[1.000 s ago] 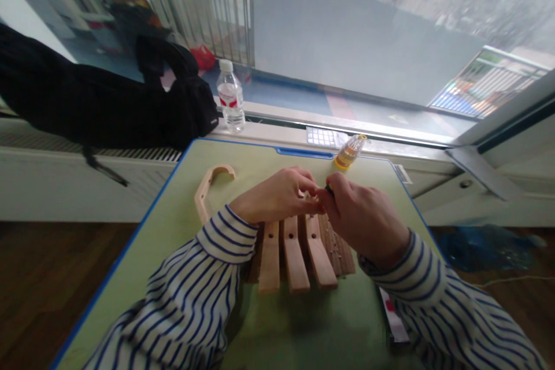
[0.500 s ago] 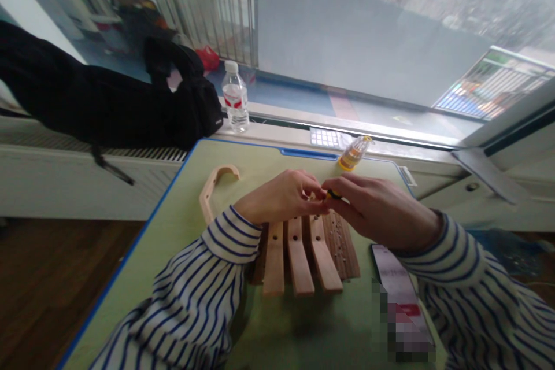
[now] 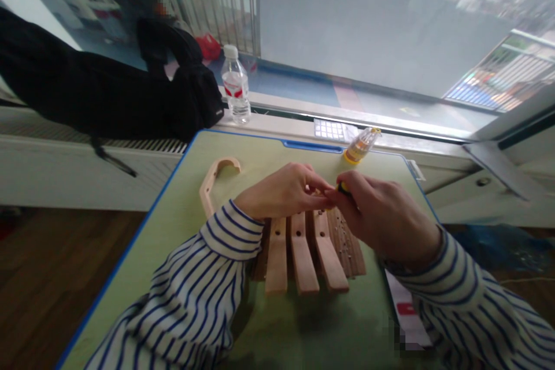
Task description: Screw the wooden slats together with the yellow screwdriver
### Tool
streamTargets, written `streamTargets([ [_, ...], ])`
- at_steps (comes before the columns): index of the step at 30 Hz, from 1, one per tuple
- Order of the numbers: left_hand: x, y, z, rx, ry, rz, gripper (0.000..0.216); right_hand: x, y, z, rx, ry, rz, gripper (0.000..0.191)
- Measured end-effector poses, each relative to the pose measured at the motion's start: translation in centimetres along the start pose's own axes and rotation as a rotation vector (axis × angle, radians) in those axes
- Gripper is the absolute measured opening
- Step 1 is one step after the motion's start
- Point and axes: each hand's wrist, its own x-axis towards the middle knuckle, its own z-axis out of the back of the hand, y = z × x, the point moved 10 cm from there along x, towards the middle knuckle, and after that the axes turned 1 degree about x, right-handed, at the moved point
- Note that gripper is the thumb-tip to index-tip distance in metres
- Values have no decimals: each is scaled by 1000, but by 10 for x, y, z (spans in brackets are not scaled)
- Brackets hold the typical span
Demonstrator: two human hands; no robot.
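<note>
My right hand (image 3: 385, 217) is closed round a screwdriver (image 3: 344, 187) with a black-and-yellow handle; most of the tool is hidden by the fingers. Just left of it, my left hand (image 3: 288, 191) has thumb and fingers pinched together, meeting the right fingertips; what lies in that pinch is hidden. Beneath both hands, three pale wooden pieces (image 3: 299, 254) with holes lie side by side, their far ends covered by the hands. They rest on a brown slatted wooden board (image 3: 349, 248) scattered with small bits. A hook-shaped wooden piece (image 3: 209, 185) lies beyond my left wrist.
The green table (image 3: 173, 248) has a blue edge. A small clear bottle with yellow ends (image 3: 359, 147) stands tilted in view at the far edge. On the sill are a water bottle (image 3: 236, 92) and a black bag (image 3: 130, 92). A phone (image 3: 405, 306) lies partly under my right sleeve.
The view has shifted slightly. My right hand has turned a little, with its fingers curled tighter round the handle. My left hand keeps its pinch.
</note>
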Motion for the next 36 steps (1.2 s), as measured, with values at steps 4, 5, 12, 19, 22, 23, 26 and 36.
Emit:
streamTargets([
  [4, 1, -1, 0, 16, -5, 18, 28, -1, -1, 1, -44, -21, -55, 24],
  [5, 1, -1, 0, 18, -8, 18, 28, 0, -1, 1, -49, -14, -58, 25],
  [12, 1, -4, 1, 30, -24, 11, 31, 3, -2, 2, -45, 79, -62, 28],
  [19, 0, -8, 3, 12, -34, -15, 28, 0, 2, 17, 50, 164, 78, 32],
  [22, 0, -8, 2, -9, -25, -20, 27, -1, 4, 14, 64, 208, 131, 26],
  [23, 0, -8, 2, -16, -28, -18, 26, -1, 3, 12, 68, 213, 141, 25],
  [26, 0, -5, 3, -39, -45, -10, 26, 0, 2, 8, 79, 200, 164, 24],
  [36, 3, -3, 1, -68, -50, -56, 16, 2, 0, -2, 80, 127, 192, 16],
])
